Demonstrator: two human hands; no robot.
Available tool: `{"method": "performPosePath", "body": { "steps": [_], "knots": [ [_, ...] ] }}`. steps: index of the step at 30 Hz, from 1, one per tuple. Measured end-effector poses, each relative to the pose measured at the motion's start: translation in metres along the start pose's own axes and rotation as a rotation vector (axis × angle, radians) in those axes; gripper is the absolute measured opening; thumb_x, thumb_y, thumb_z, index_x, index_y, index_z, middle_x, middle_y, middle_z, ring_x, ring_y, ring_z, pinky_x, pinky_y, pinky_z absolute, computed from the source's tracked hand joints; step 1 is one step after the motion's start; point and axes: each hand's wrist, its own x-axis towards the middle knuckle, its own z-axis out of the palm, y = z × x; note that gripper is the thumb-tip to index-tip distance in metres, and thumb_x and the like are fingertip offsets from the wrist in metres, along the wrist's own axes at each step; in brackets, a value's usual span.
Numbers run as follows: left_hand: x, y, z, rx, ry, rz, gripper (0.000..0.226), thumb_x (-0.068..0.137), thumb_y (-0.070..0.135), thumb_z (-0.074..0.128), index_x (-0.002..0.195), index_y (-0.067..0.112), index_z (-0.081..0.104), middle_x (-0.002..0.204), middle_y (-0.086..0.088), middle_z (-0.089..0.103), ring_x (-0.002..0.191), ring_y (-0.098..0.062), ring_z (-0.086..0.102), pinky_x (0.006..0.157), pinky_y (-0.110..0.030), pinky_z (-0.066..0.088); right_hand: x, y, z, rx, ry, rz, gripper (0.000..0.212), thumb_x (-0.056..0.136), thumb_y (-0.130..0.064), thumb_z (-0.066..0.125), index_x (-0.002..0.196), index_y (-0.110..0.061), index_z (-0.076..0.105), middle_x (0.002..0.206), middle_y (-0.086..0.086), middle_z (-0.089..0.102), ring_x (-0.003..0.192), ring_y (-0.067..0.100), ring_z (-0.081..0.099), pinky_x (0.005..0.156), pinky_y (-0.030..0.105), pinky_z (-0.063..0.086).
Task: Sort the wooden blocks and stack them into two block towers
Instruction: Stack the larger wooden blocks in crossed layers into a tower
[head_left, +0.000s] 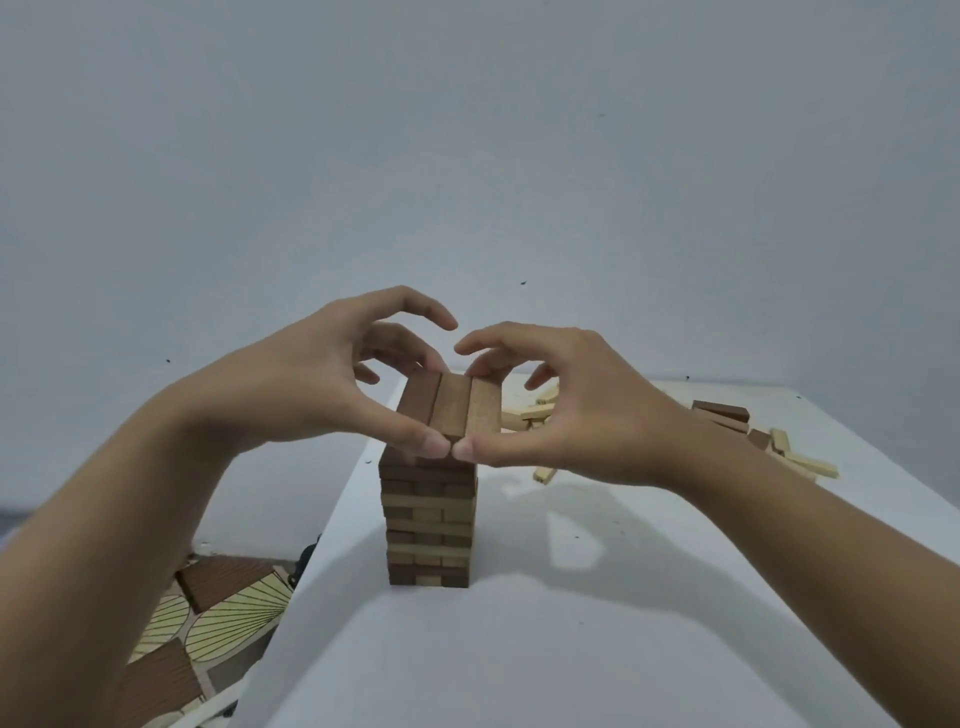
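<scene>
The left hand (322, 384) and the right hand (566, 415) meet over one tower (428, 525). Each is curled and pinches the top layer (452, 410) between its thumb at the near end and its middle fingers at the far end. The two thumb tips touch each other at the near edge, and both index fingers arch free above the blocks. That top layer is three dark wooden blocks lying side by side, flush with one another. Directly under the hands the tower stands upright, about ten layers as far as they can be counted, with dark and pale blocks mixed. It rests on a white surface (519, 665). Just below the right palm a single pale block (545, 474) lies on the surface. Behind the right hand's fingers a few more pale blocks (535, 411) show, partly hidden. Beyond the right wrist lies a loose scatter, with about three dark blocks (723, 411) and several pale ones (810, 463); the exact number cannot be told. Under the left forearm, past the surface's edge, is a patterned floor (228, 618).
</scene>
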Motion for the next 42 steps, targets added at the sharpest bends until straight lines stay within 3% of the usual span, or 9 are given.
{"method": "performPosePath", "body": {
  "steps": [9,13,19,22,24,28,31,35,42],
  "knots": [
    [-0.003,-0.032,0.004,-0.101,0.015,-0.016,0.084,0.053,0.033,0.095,0.127,0.043,0.057,0.108,0.007,0.074,0.114,-0.008,0.064,0.103,-0.039,0.044,0.010,-0.007,0.017,-0.070,-0.062,0.065,0.064,0.075,-0.043,0.087,0.133,-0.043,0.059,0.116,-0.019,0.068,0.113,-0.009,0.055,0.093,0.014,0.044],
    [-0.001,-0.040,0.010,-0.115,0.011,-0.013,0.084,0.053,0.036,0.095,0.128,0.043,0.057,0.110,0.009,0.074,0.117,-0.008,0.063,0.104,-0.039,0.044,0.012,-0.005,0.021,-0.108,-0.068,0.075,0.064,0.074,-0.044,0.086,0.132,-0.044,0.058,0.115,-0.019,0.068,0.113,-0.002,0.058,0.091,0.017,0.046],
    [0.002,-0.050,0.016,-0.130,0.004,0.009,0.084,0.053,0.043,0.094,0.128,0.045,0.056,0.112,0.010,0.074,0.120,-0.007,0.062,0.104,-0.039,0.042,0.007,-0.001,0.024,-0.086,-0.058,0.062,0.057,0.076,-0.039,0.086,0.128,-0.039,0.063,0.112,-0.017,0.069,0.110,-0.014,0.054,0.082,-0.002,0.037],
    [0.001,-0.053,0.017,-0.149,-0.003,0.013,0.086,0.052,0.050,0.091,0.130,0.046,0.055,0.117,0.011,0.072,0.122,-0.006,0.061,0.106,-0.043,0.042,0.006,0.003,0.024,-0.028,-0.045,0.081,0.055,0.077,-0.048,0.085,0.127,-0.043,0.062,0.118,-0.017,0.069,0.114,-0.010,0.057,0.082,0.008,0.043],
    [-0.001,-0.056,0.018,-0.188,0.017,0.015,0.082,0.055,0.053,0.089,0.129,0.046,0.056,0.121,0.012,0.071,0.124,-0.005,0.060,0.106,-0.044,0.042,0.004,0.009,0.025,0.032,-0.001,0.093,0.049,0.081,-0.053,0.081,0.126,-0.044,0.063,0.122,-0.019,0.068,0.116,-0.005,0.060,0.090,0.022,0.048],
    [-0.011,-0.067,0.024,-0.405,0.075,0.027,0.069,0.066,0.042,0.085,0.129,0.038,0.059,0.130,0.003,0.068,0.128,-0.016,0.060,0.104,-0.054,0.049,-0.006,0.021,0.031,0.198,0.075,0.105,0.047,0.080,-0.053,0.074,0.124,-0.039,0.066,0.125,-0.020,0.068,0.121,0.003,0.061,0.102,0.047,0.052],
    [-0.016,-0.072,0.033,-0.503,0.100,0.030,0.067,0.068,0.034,0.085,0.130,0.036,0.059,0.133,-0.002,0.067,0.123,-0.023,0.063,0.106,-0.060,0.047,-0.013,0.026,0.039,0.253,0.081,0.088,0.048,0.080,-0.045,0.078,0.125,-0.034,0.066,0.126,-0.017,0.069,0.124,0.004,0.061,0.104,0.045,0.051],
    [-0.017,-0.074,0.041,-0.515,0.122,0.036,0.072,0.068,0.032,0.087,0.132,0.036,0.056,0.133,-0.003,0.067,0.109,-0.022,0.067,0.109,-0.066,0.040,-0.016,0.027,0.047,0.262,0.088,0.079,0.054,0.077,-0.042,0.082,0.127,-0.036,0.064,0.127,-0.017,0.068,0.125,0.003,0.060,0.105,0.042,0.049],
    [-0.015,-0.074,0.042,-0.507,0.144,0.035,0.073,0.067,0.031,0.088,0.132,0.034,0.056,0.127,-0.005,0.071,0.118,-0.028,0.065,0.110,-0.067,0.037,-0.012,0.028,0.053,0.280,0.106,0.082,0.053,0.077,-0.042,0.082,0.126,-0.035,0.065,0.123,-0.017,0.069,0.123,0.004,0.061,0.105,0.045,0.050]
  ]
}}
